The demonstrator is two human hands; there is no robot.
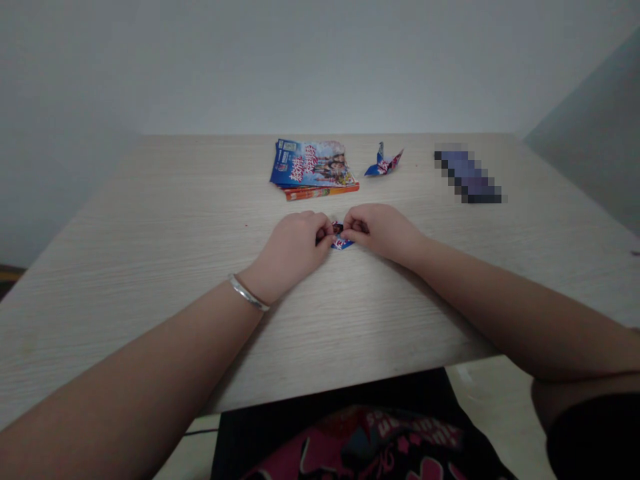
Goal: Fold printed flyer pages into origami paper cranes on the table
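Observation:
My left hand (296,248) and my right hand (381,231) meet at the middle of a light wooden table (150,220). Both are curled into pinches on a small folded piece of coloured paper (341,243), which rests on the tabletop between their fingertips. Only a blue, white and red sliver of the paper shows; the rest is hidden by my fingers. A silver bangle (248,293) sits on my left wrist.
A stack of colourful printed sheets (313,168) lies farther back on the table. Beside it to the right stands a finished folded paper figure (383,163). A blurred dark object (468,176) lies at the back right. A plain wall rises behind the table.

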